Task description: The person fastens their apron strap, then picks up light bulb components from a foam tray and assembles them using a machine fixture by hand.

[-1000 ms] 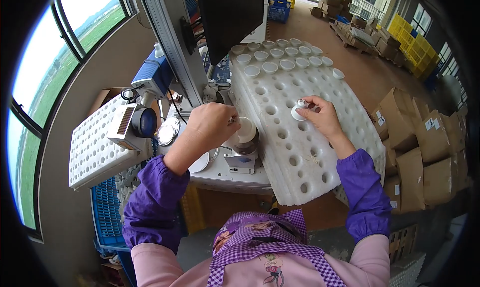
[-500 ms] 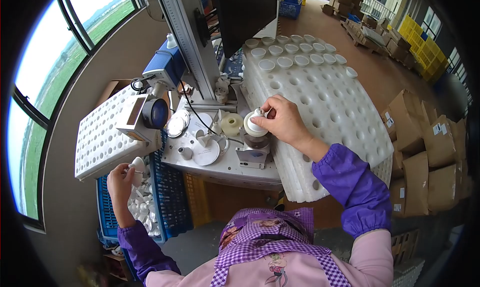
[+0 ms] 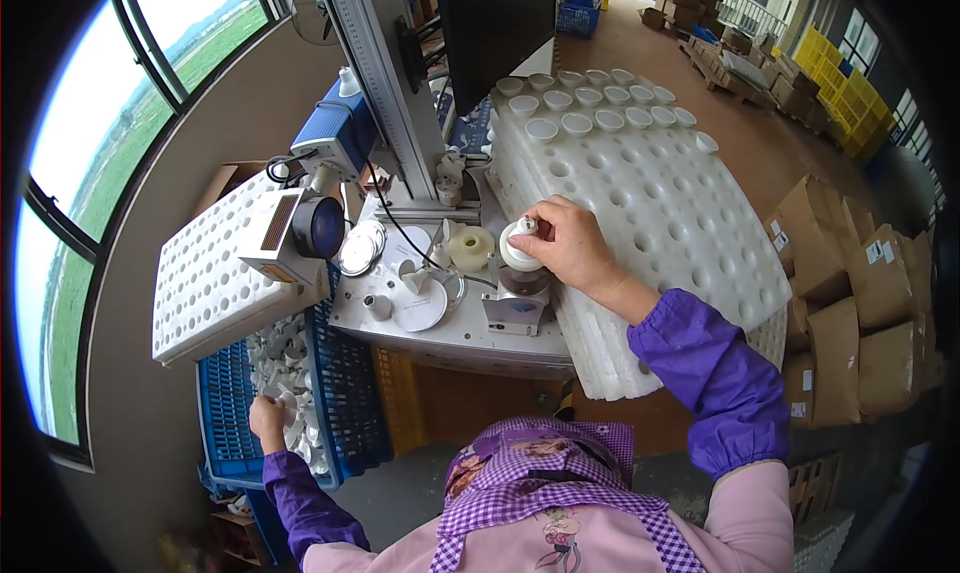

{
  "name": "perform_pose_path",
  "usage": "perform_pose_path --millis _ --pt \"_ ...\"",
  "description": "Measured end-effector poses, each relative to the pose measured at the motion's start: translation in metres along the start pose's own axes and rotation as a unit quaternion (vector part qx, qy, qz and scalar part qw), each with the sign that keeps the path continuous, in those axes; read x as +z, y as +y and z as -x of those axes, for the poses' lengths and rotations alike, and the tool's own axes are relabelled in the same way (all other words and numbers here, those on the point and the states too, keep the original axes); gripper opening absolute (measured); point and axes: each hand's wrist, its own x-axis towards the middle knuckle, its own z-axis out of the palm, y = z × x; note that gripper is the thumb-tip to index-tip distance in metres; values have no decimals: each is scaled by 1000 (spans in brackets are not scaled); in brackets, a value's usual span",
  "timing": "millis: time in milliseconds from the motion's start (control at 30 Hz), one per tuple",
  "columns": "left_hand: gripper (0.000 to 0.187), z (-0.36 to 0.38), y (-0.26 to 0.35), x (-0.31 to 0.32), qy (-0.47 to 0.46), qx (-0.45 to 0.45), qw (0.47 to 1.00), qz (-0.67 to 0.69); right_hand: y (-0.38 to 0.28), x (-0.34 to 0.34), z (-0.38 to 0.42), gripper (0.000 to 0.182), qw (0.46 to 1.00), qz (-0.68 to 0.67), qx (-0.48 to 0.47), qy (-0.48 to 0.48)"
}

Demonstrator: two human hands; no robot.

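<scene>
Two hands work far apart. The right hand (image 3: 565,241) reaches forward from a purple sleeve, wrist bent down, its fingertips pinched on the knob of a small white lid (image 3: 521,245) that sits on top of a metal fixture (image 3: 518,298) on the grey machine table (image 3: 450,338). The left hand (image 3: 268,414) hangs low at the person's left side, down in a blue crate (image 3: 225,423) of loose white ceramic pieces (image 3: 285,373); its fingers curl among the pieces, but whether they grip one cannot be told from this angle.

Just left of the fixture stand a cream-coloured ring (image 3: 470,247), a round white disc (image 3: 420,308) and two shiny metal discs (image 3: 357,250). A laser head with a dark lens (image 3: 315,227) juts out over that side of the table, hung from an upright metal column (image 3: 380,83). To the right lies a stack of white foam trays (image 3: 680,233) full of round holes, with rows of white cups (image 3: 590,103) at its far end. Another holed foam tray (image 3: 200,273) rests at the left, over the crate. Cardboard boxes (image 3: 850,303) crowd the floor at the right.

The foam tray covers part of the crate, and the monitor above is cut off at the top.
</scene>
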Motion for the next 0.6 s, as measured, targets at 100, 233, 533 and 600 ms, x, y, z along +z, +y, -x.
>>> perform_pose_path --millis 100,233,533,600 --pt "26 -1 -3 23 8 16 1000 -9 -1 1 1 26 1000 10 10 0" --pt "26 -9 -12 43 45 48 998 7 -7 1 1 29 999 21 50 1" --pt "26 -18 -27 50 53 62 997 3 7 4 5 39 999 -12 31 12" --pt "33 -12 -16 34 -3 36 999 6 -2 -8 8 41 999 -10 43 -7"
